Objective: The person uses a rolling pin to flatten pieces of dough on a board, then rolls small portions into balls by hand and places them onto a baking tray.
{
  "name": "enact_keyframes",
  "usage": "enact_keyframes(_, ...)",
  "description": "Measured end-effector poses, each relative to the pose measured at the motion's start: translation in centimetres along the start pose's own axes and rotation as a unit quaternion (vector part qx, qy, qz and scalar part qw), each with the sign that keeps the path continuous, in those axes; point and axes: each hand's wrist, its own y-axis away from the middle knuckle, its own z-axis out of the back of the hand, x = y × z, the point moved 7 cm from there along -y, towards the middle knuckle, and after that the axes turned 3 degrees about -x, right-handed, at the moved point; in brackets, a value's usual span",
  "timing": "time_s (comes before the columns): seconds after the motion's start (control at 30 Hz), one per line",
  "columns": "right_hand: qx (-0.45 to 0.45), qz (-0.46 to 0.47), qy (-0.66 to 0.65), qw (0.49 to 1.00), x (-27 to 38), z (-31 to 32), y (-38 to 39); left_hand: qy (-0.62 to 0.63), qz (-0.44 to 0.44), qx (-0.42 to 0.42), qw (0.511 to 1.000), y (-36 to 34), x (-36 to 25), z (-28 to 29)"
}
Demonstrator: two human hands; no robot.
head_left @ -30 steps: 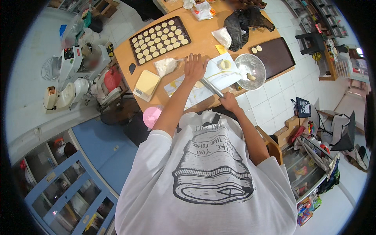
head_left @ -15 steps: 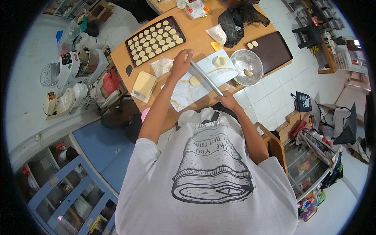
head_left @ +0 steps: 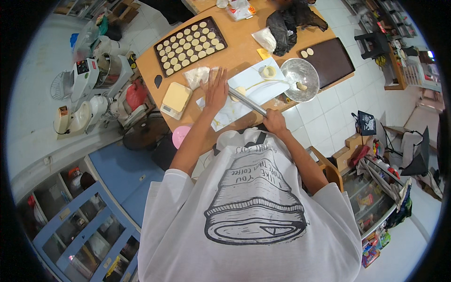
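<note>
A silvery metal rolling pin (head_left: 248, 102) lies slantwise over a flattened piece of pale dough (head_left: 240, 90) on a white marble-patterned sheet (head_left: 258, 97). My left hand (head_left: 216, 91) rests at the pin's far left end, its fingers stretched out and apart. At the near right end, my right hand (head_left: 276, 122) has its fingers closed around the pin. A round, pale ring-shaped cutter (head_left: 268, 72) stands farther back on the sheet. To its right, a metal mixing bowl (head_left: 300, 66) contains a lump of dough (head_left: 301, 86).
A dark tray (head_left: 221, 45) of several dough rounds lies at the back left. Another dark tray (head_left: 331, 61), holding two rounds, sits right of the bowl. A kitchen scale (head_left: 176, 97), a flour bag (head_left: 197, 77), a black plastic bag (head_left: 283, 35) and a pink bowl (head_left: 180, 135) are around.
My left hand has gone from gripping the rolling pin's raised end to lying with spread fingers at that end. The pin's left end has come down towards the sheet.
</note>
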Motion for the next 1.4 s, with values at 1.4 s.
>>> enact_keyframes(1.4,0.100,0.041,-0.074,0.991,-0.9,-1.3,-1.7,-0.036,0.033,0.022,0.999,-0.4,-1.9,0.2)
